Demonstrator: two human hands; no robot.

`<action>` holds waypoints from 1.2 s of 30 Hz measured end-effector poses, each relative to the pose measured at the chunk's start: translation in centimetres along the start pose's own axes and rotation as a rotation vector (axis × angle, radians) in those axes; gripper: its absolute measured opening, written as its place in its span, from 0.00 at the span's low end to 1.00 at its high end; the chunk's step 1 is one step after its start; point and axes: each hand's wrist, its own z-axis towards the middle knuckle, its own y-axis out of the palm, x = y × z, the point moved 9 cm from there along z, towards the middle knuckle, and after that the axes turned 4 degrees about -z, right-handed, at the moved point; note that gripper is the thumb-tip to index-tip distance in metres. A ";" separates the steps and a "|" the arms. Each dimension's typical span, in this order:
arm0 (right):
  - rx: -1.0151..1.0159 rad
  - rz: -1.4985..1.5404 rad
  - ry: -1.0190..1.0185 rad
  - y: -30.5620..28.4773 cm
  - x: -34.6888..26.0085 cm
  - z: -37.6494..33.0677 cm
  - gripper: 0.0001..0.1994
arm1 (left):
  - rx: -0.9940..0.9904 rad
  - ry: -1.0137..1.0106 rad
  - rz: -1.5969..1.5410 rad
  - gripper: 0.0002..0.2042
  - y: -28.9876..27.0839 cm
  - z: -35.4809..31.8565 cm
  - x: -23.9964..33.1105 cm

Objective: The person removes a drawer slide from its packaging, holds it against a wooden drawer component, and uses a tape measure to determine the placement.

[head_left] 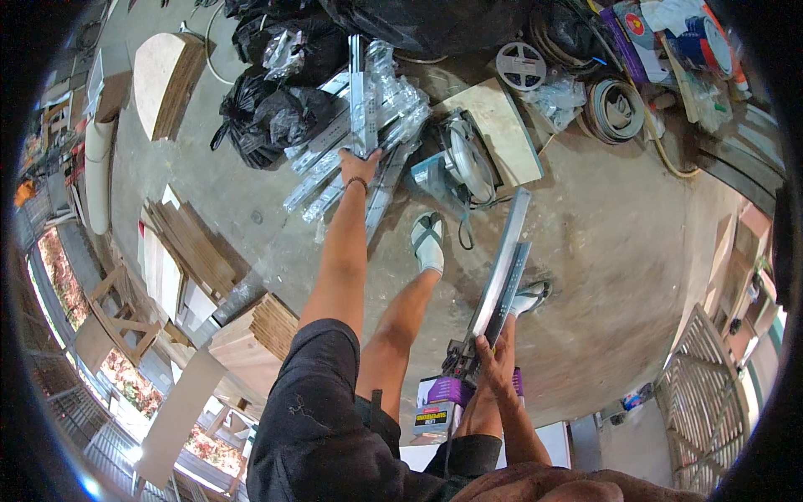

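Observation:
At the far end of my stretched left arm, my left hand [360, 167] is closed round metal drawer slides [358, 100], which point away from me. Beneath them lies a pile of plastic-wrapped drawer slides [322, 180] on the concrete floor. Nearer my body, my right hand [498, 364] grips another set of long drawer slides [500, 272], tilted up and away to the right. Their lower end is beside dark metal parts [457, 358] and a purple and white box [439, 403]; whether they touch the box I cannot tell.
Black plastic bags [276, 117] sit beyond the pile. A power saw with a round guard [468, 159] and a wooden board [502, 125] stand to its right. Coiled strips [615, 109] and a white reel [520, 65] lie farther back. Stacked wood panels [196, 243] are at left.

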 end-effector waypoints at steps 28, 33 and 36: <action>0.289 0.259 0.018 -25.8 8.3 -30.2 0.30 | -0.794 -0.208 -0.732 0.09 -15.2 -49.3 8.2; 0.519 0.351 0.016 -34.8 11.7 -40.9 0.31 | -1.013 -0.214 -0.634 0.15 -14.9 -67.8 14.9; 0.686 0.309 0.051 -41.4 13.4 -46.9 0.33 | -1.089 -0.185 -0.590 0.17 -12.0 -73.6 19.8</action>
